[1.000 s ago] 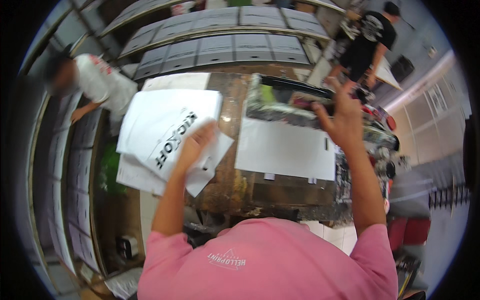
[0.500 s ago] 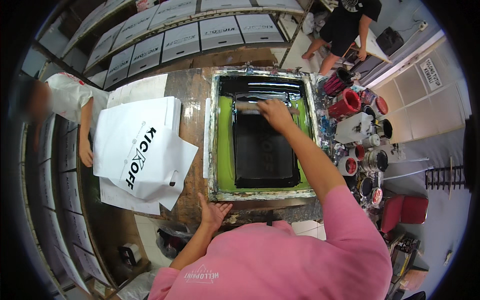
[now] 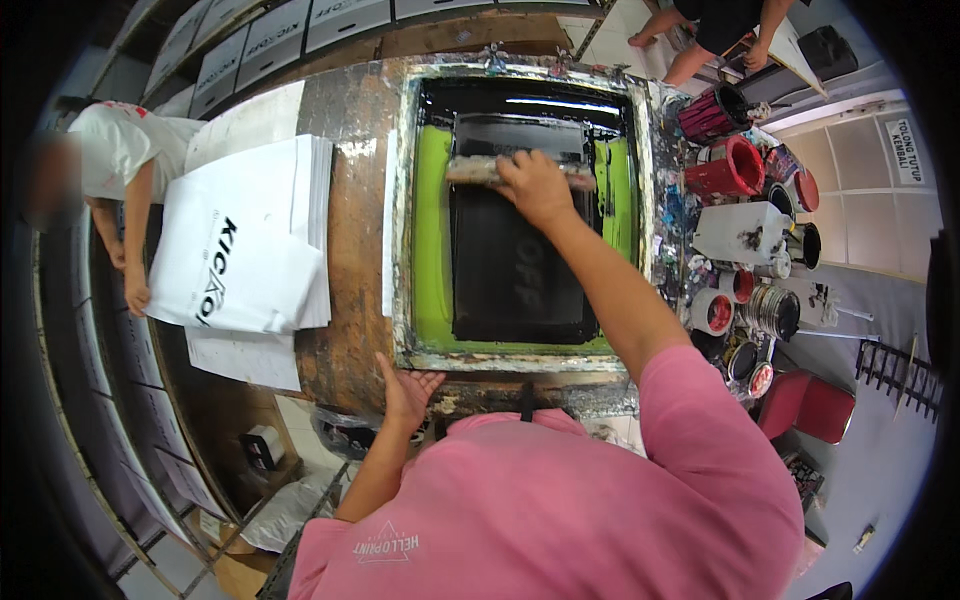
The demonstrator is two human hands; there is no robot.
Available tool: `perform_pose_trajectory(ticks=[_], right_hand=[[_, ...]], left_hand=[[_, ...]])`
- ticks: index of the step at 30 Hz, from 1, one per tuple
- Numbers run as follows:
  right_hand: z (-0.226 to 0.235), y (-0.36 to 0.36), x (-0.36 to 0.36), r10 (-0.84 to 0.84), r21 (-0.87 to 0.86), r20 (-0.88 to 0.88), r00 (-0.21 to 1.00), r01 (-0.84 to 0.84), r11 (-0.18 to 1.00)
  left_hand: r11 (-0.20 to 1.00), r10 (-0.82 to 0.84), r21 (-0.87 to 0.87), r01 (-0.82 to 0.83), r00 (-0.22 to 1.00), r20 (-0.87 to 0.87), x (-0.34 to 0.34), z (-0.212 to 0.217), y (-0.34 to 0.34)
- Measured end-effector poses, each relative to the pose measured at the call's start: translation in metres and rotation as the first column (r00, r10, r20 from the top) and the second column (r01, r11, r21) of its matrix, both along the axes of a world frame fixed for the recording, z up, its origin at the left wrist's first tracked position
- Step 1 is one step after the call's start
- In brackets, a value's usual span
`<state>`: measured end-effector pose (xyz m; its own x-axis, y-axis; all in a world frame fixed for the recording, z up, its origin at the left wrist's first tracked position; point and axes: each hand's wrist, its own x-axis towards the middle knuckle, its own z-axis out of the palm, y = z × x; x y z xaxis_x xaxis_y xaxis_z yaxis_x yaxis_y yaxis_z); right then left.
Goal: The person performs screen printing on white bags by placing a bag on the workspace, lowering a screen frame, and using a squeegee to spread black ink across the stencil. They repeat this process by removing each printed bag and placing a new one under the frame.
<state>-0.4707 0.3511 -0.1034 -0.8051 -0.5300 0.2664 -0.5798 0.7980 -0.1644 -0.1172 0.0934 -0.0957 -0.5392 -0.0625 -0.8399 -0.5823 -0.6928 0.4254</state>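
My right hand [image 3: 537,188] is wrapped round the wooden handle of a squeegee [image 3: 474,171], which lies crosswise on a screen-printing frame [image 3: 402,270]. Below the squeegee the dark mesh [image 3: 520,290] shows a faint letter design, bordered by green emulsion [image 3: 433,240]. Black ink [image 3: 480,95] pools wet at the far end of the screen. My left hand [image 3: 408,395] is open by the frame's near left corner, fingers spread, palm up and holding nothing. A white sheet edge [image 3: 389,225] sticks out beneath the frame's left side.
At the left, a co-worker's hand [image 3: 137,290] holds the edge of a printed white bag [image 3: 235,240] on a stack. Ink tubs and cans, among them a red bucket [image 3: 728,167], crowd the right. Shelves of printed sheets [image 3: 270,45] stand behind; another person is at the far right.
My right hand has drawn the squeegee a little toward me over the mesh. The co-worker has pulled the printed bag leftward onto the stack. My left hand stays open; the view has shifted.
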Motion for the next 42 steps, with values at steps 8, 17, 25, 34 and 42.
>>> perform_pose_trajectory(ticks=[8,17,25,34,42], right_hand=[[0.015,0.016,0.196,0.021,0.016,0.114,0.993,-0.022,1.000],[0.052,0.017,0.252,-0.020,0.064,0.276,0.961,0.002,0.998],[0.095,0.012,0.304,-0.076,0.132,0.035,0.997,0.071,0.989],[0.270,-0.002,0.206,-0.167,-0.103,-0.397,0.902,0.136,0.985],[0.321,-0.002,0.152,-0.143,-0.147,-0.492,0.859,0.079,0.986]], left_hand=[[1.000,-0.019,-0.007,0.019,0.999,-0.031,0.002,0.000,-0.001],[0.998,-0.018,0.060,0.025,0.993,-0.115,-0.003,-0.020,-0.003],[0.997,-0.074,-0.022,0.070,0.950,-0.304,0.005,0.026,-0.004],[0.898,-0.380,-0.441,0.002,0.513,-0.770,-0.050,0.159,0.003],[-0.605,-0.635,-0.789,0.108,0.532,0.560,-0.052,-0.001,0.017]])
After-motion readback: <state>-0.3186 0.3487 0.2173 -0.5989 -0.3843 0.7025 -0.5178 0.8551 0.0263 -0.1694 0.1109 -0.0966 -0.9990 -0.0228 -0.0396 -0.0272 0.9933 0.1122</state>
